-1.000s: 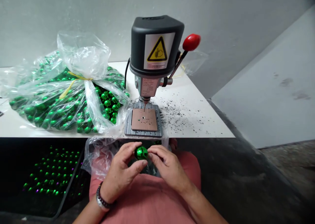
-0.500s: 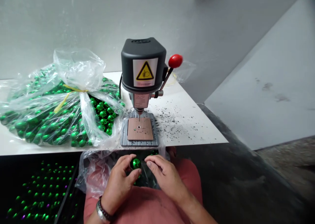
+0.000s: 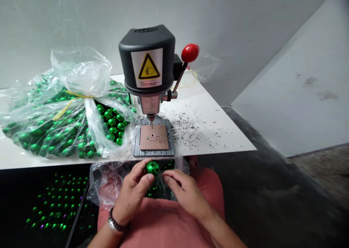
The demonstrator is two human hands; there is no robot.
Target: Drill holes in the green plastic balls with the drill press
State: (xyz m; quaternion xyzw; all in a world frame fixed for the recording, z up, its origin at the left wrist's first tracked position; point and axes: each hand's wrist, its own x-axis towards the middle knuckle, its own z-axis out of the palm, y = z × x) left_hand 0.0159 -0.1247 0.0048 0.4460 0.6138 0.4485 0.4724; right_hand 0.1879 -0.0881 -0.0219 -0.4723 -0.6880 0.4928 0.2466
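Green ball (image 3: 152,167), left hand (image 3: 130,190), seemingly below table edge (image 3: 218,152).

Grey back wall (image 3: 89,15); side wall (image 3: 286,113) at right, smudges (image 3: 328,95) on it; dark floor (image 3: 251,197) below.

2 pale walls (image 3: 87,15), faint smudges (image 3: 328,94) at right, white tabletop (image 3: 203,95); dark floor (image 3: 261,190), perhaps concrete

Ball (image 3: 152,168) v. glossy; bag (image 3: 81,64) clear plastic, crinkly; drill housing (image 3: 124,66) smooth, semi-matt; base (image 3: 136,142) prob. metal
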